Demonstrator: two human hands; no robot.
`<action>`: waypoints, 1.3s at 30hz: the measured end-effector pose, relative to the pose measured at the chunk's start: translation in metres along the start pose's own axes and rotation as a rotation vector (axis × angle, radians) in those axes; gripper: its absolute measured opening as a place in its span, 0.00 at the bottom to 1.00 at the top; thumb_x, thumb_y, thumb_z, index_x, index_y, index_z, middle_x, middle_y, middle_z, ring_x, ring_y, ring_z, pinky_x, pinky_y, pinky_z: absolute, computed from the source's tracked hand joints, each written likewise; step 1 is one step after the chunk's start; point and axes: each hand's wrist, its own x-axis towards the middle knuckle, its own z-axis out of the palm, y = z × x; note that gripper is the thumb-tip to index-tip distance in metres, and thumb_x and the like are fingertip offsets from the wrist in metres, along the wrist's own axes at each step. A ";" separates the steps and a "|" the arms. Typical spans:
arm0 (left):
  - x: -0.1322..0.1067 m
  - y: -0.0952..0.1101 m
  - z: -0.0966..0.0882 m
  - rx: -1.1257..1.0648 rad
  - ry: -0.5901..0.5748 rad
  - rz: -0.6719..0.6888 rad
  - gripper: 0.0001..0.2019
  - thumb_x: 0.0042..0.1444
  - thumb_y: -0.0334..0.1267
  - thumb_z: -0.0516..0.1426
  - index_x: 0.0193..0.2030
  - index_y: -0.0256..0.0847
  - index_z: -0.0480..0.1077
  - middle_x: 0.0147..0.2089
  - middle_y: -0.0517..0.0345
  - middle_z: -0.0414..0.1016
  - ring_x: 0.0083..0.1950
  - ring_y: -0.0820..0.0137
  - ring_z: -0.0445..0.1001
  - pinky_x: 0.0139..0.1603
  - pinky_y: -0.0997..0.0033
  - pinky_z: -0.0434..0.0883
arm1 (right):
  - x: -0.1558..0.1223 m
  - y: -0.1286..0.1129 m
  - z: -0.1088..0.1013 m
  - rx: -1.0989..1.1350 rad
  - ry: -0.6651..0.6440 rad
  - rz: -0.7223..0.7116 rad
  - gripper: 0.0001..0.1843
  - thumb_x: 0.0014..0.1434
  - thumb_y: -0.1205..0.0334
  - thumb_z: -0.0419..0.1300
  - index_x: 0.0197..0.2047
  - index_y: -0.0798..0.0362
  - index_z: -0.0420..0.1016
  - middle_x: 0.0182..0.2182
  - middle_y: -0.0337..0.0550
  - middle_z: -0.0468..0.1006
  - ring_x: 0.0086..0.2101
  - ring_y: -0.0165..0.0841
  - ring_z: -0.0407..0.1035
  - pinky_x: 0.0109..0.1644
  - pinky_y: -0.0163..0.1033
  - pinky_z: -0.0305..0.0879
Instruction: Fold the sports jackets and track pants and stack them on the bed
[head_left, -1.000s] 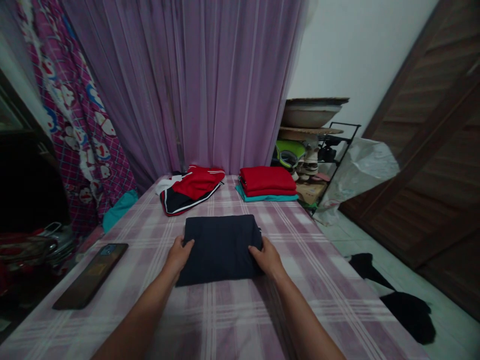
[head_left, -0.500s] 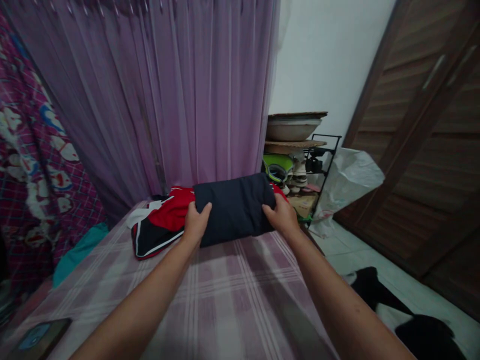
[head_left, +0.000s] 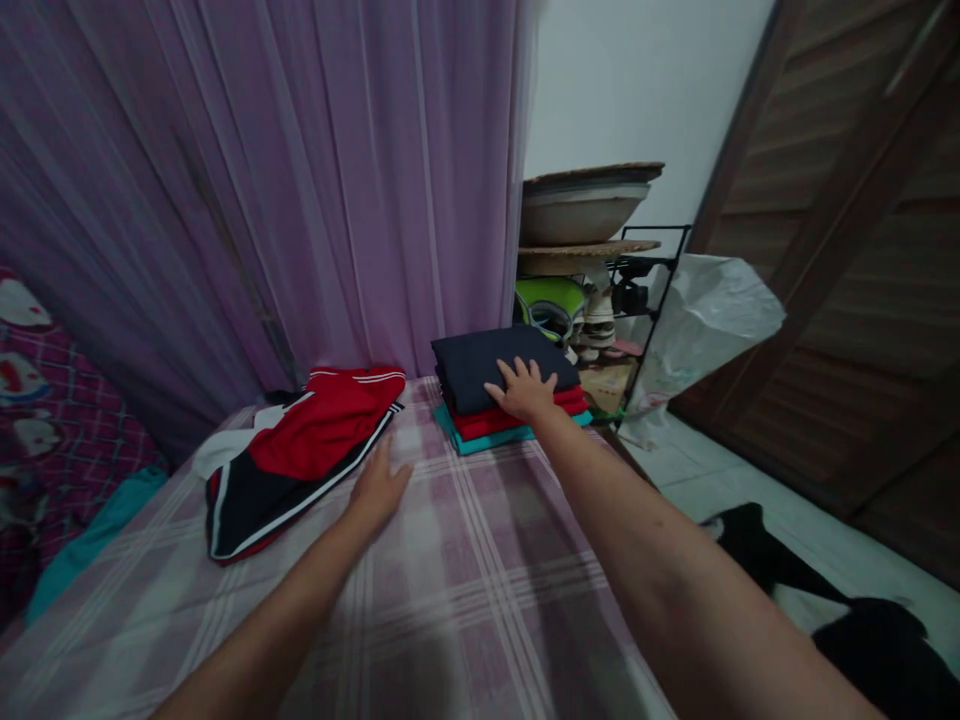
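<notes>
A folded dark navy garment point(head_left: 480, 358) lies on top of a stack of folded red and teal clothes point(head_left: 495, 424) at the far right of the bed. My right hand point(head_left: 523, 389) rests flat on the navy garment with fingers spread. My left hand point(head_left: 377, 491) lies open on the pink plaid sheet point(head_left: 465, 590), just right of a loose red, black and white garment point(head_left: 300, 450), holding nothing.
A purple curtain point(head_left: 300, 180) hangs behind the bed. A black rack point(head_left: 645, 290) with bowls and a green item stands to the right, beside a white plastic bag point(head_left: 712, 320). Dark clothes point(head_left: 840, 610) lie on the tiled floor by a wooden wardrobe point(head_left: 862, 280).
Both hands lifted the folded navy garment from the middle of the bed and carried it onto the red and teal stack. My left hand let go and came down onto the sheet.
</notes>
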 end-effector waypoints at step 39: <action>-0.207 -0.008 -0.146 0.582 -0.060 0.383 0.22 0.60 0.46 0.57 0.60 0.46 0.69 0.63 0.45 0.71 0.64 0.56 0.67 0.66 0.52 0.59 | -0.268 -0.010 0.010 -0.097 -0.171 -0.741 0.13 0.58 0.68 0.56 0.38 0.47 0.82 0.59 0.44 0.74 0.65 0.45 0.55 0.68 0.62 0.46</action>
